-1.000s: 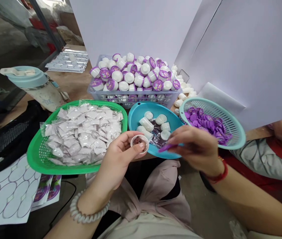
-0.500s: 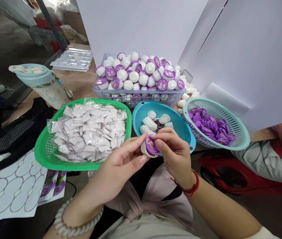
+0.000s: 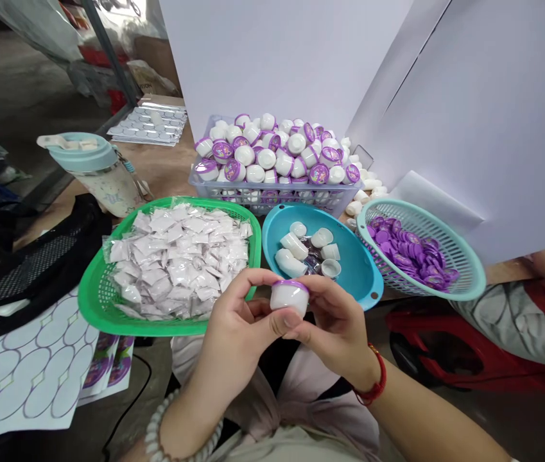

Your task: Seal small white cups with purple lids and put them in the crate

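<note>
A small white cup with a purple lid (image 3: 290, 296) sits upright between both my hands, in front of my lap. My left hand (image 3: 236, 330) grips it from the left with thumb and fingers. My right hand (image 3: 334, 321) pinches it from the right, fingers over the lid's rim. Just behind the cup is a blue bowl (image 3: 363, 269) holding several empty white cups and dark packets. To its right a teal basket (image 3: 465, 256) holds purple lids. A green basket (image 3: 99, 301) of white sachets lies to the left.
A clear crate (image 3: 262, 192) heaped with lidded cups stands at the back against white boards. A water bottle (image 3: 94, 170) lies at the left, sticker sheets (image 3: 17, 372) at lower left. Another person's arm and lap (image 3: 532, 301) are at the right.
My right hand brought a purple lid from the teal basket onto the open cup in my left hand. Both hands then turned the capped cup upright and drew it closer.
</note>
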Demonstrator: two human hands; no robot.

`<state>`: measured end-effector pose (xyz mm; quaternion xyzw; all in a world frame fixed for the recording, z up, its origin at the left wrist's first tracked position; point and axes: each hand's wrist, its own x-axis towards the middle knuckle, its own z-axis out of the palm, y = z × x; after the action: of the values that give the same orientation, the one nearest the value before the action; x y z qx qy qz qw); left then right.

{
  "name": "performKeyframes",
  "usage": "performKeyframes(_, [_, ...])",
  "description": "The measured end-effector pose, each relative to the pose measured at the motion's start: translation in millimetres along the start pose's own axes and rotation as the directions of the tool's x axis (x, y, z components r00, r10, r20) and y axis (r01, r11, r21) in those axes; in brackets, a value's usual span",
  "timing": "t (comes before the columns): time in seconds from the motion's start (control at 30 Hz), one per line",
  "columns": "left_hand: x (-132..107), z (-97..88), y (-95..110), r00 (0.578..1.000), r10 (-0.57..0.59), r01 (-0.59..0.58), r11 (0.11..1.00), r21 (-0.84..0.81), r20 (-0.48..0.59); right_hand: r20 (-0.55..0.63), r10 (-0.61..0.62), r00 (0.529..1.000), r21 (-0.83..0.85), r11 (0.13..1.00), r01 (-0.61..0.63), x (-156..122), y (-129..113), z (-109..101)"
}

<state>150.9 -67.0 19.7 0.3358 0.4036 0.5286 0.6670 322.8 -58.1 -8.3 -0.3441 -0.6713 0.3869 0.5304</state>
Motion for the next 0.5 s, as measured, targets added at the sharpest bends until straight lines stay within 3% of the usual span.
performKeyframes(0.17, [-1,-1.2,4,0.998,0.045,-0.038,0.988,0.148,-0.044,-0.040,0.125,0.991,0.237,0.965,-0.112,11,-4,1])
performKeyframes(0.3, [-1,-5.2,5,0.976,0.183,-0.150,0.957,0.250,-0.115,0.011,0.208,0.978,0.392,0.899,-0.195,17,-10,1])
performKeyframes(0.4, [-2,-6.8,3,0.972,0.225,-0.200,0.945,0.258,-0.073,0.042,0.222,0.974,0.438,0.872,-0.218,17,-14,5])
performKeyframes(0.5, [-5,-3.4,1,0.965,0.240,-0.215,0.955,0.205,-0.105,0.055,0.227,0.972,0.491,0.842,-0.224,15,-17,10])
